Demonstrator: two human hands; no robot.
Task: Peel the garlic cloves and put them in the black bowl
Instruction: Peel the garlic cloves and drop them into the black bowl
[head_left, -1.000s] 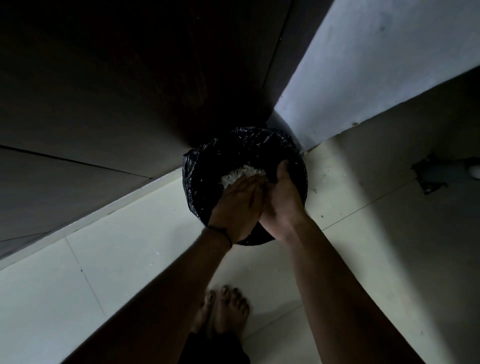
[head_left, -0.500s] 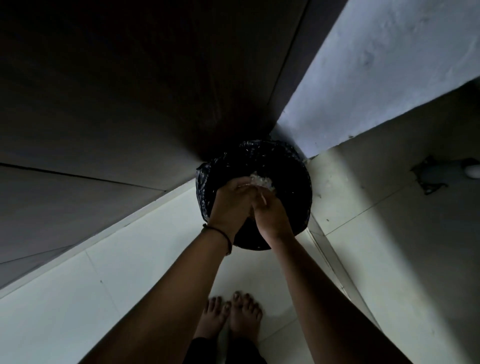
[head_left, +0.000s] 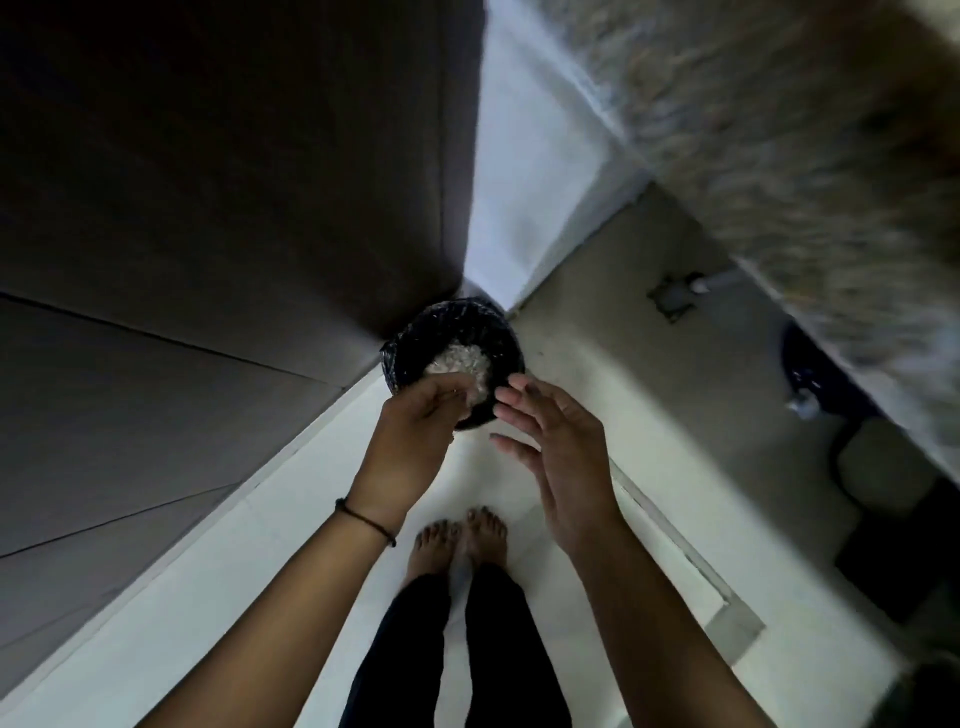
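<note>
A round bin lined with a black plastic bag (head_left: 501, 332) stands on the floor in a corner, with a heap of pale garlic skins (head_left: 457, 361) inside. My left hand (head_left: 415, 421) hovers over the bin's near rim with its back to the camera and its fingers loosely bent; nothing shows in them. My right hand (head_left: 556, 447) hovers beside it, fingers straight and spread, palm towards the left hand, holding nothing. The hands are apart. No garlic cloves or black bowl are in view.
A dark cabinet front (head_left: 208, 208) fills the left and a white wall (head_left: 524, 197) meets it behind the bin. My bare feet (head_left: 457, 540) stand on pale floor tiles. A speckled counter (head_left: 805, 156) overhangs the right, with a pipe (head_left: 680, 293) and dark items (head_left: 883, 467) below.
My hands were pressed together low over the bin; now they are apart and higher. The view has pulled back and up, so the bin looks smaller and the counter has come into sight.
</note>
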